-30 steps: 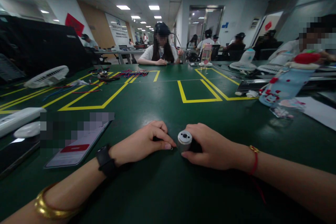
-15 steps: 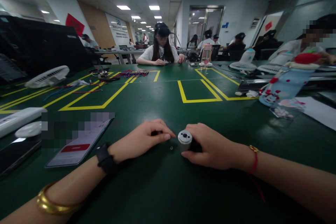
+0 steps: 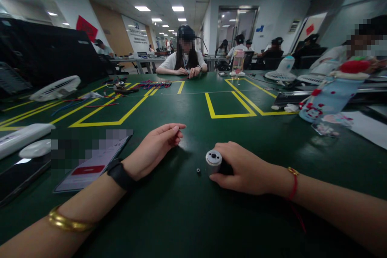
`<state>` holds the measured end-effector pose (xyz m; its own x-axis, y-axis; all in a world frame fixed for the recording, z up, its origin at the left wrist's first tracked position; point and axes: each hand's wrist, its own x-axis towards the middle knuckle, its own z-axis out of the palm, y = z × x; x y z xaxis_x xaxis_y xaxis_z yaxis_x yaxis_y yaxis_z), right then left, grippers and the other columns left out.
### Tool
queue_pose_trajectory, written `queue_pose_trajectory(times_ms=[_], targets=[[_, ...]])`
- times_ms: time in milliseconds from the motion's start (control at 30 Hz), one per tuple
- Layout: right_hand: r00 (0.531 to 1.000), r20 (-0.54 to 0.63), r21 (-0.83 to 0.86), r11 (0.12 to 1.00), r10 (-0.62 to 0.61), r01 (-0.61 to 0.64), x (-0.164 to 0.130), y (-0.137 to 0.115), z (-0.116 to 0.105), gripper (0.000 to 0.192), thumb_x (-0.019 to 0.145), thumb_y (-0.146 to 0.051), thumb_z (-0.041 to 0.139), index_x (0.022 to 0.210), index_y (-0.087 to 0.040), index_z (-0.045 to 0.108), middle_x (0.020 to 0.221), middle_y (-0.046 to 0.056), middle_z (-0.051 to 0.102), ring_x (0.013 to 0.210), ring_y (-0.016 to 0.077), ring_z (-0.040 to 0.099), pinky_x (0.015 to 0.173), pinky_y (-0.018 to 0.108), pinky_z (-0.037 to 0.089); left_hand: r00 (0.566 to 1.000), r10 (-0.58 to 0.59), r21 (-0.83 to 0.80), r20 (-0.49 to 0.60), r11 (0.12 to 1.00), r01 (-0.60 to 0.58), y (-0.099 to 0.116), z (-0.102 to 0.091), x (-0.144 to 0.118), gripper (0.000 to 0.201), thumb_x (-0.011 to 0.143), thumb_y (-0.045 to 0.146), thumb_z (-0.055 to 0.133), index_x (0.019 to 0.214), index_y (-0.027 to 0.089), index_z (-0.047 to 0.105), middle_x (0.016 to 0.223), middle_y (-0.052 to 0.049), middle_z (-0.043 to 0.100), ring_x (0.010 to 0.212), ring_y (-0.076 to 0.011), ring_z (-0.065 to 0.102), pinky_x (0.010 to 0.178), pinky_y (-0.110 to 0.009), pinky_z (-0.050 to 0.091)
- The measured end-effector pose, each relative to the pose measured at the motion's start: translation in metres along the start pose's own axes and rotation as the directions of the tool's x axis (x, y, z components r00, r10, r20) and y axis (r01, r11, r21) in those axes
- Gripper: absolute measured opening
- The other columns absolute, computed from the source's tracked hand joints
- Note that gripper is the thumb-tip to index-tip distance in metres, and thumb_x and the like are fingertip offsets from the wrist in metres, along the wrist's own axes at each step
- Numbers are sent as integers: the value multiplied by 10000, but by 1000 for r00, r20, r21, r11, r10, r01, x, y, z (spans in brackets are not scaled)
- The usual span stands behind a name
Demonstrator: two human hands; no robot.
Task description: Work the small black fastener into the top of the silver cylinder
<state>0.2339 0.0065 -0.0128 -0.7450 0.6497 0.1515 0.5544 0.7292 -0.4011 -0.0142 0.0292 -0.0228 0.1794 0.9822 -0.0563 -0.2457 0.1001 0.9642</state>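
A silver metal cylinder (image 3: 213, 160) stands upright on the green table, with small dark holes in its round top face. My right hand (image 3: 242, 166) is wrapped round its right side, fingers behind and thumb in front. Just left of the cylinder lies a tiny metal ring-like part (image 3: 198, 171), touched by neither hand. My left hand (image 3: 157, 143) is raised over the table, left of and beyond the cylinder. Its thumb presses against the index finger in a pinch and the other fingers curl under. Whatever may be between those fingertips is hidden.
Left of my left hand lie a phone (image 3: 93, 165), a dark phone (image 3: 22, 179) and a white case (image 3: 26, 137). Wires (image 3: 154, 84) and a white fan (image 3: 57, 88) lie farther back. A blue bottle (image 3: 329, 94) stands right. Across the table sits a person (image 3: 184, 58).
My left hand has lifted away from beside the cylinder, moving left and farther from me, its fingers now pinched. My right hand and the cylinder have stayed in place.
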Motion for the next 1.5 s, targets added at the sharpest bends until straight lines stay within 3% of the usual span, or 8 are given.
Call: queue_pose_trajectory(times_ms=[200, 333, 500, 600, 700, 900, 1200, 1500], targets=[[1000, -8, 1, 1000, -9, 9, 1, 0, 0, 214, 794, -344, 652, 878, -179, 545, 859, 25, 590, 738, 169, 482, 681, 313, 357, 999, 9, -78, -54, 997, -13, 1, -1, 1, 199, 881, 134, 577, 1054, 138, 676, 775, -26, 601, 688, -114, 534, 672, -225, 447], [1000, -7, -5, 1000, -13, 13, 0, 0, 0, 213, 801, -347, 647, 879, -177, 544, 860, 30, 590, 736, 169, 480, 676, 312, 361, 999, 41, 126, -19, 991, -38, 0, 1, -2, 198, 895, 266, 597, 1024, 158, 700, 799, -22, 624, 743, -126, 547, 727, -238, 440], [999, -18, -2, 1000, -30, 30, -1, 1, 1, 217, 801, -336, 654, 900, -180, 541, 872, 29, 591, 740, 170, 479, 680, 314, 360, 954, -39, 599, 296, 786, -154, 8, 6, -10, 254, 917, 364, 531, 987, 196, 709, 983, -46, 677, 918, -201, 592, 833, -321, 437], [999, -26, -3, 999, -32, 32, -1, 2, 2, 214, 794, -330, 661, 888, -182, 538, 857, 25, 587, 731, 168, 475, 668, 311, 353, 866, -67, 690, 495, 637, -345, 14, 8, -14, 185, 865, 235, 589, 1017, 219, 694, 1051, -39, 652, 984, -210, 589, 899, -345, 424], [1000, -20, -10, 1000, -25, 24, -1, 2, 2, 220, 793, -335, 660, 890, -180, 538, 858, 27, 585, 731, 171, 476, 667, 312, 351, 811, -76, 710, 580, 536, -457, 16, 9, -16, 235, 800, 184, 661, 1026, 242, 689, 1110, -34, 618, 1049, -215, 563, 953, -362, 400], [999, -18, -13, 999, -30, 30, -1, 2, 4, 215, 799, -336, 647, 895, -177, 540, 864, 32, 583, 744, 174, 480, 677, 313, 353, 825, -65, 749, 562, 463, -474, 10, 13, -18, 195, 772, 306, 733, 957, 248, 712, 1111, -36, 600, 1062, -230, 541, 937, -379, 409], [998, -36, 0, 999, -41, 41, -1, 3, 3, 210, 791, -324, 659, 883, -182, 535, 847, 20, 588, 723, 163, 474, 669, 307, 348, 909, 183, 680, 373, 613, -403, 13, 27, -21, 181, 876, 322, 626, 1005, 252, 733, 1002, -36, 634, 917, -192, 593, 834, -324, 457], [997, -54, 6, 999, -51, 51, 0, 3, 5, 217, 788, -311, 664, 911, -179, 545, 865, 27, 604, 746, 168, 506, 693, 312, 364, 902, 264, 644, 343, 633, -430, 10, 46, -28, 215, 888, 297, 613, 1062, 286, 739, 1002, -42, 635, 932, -204, 585, 832, -331, 466]])
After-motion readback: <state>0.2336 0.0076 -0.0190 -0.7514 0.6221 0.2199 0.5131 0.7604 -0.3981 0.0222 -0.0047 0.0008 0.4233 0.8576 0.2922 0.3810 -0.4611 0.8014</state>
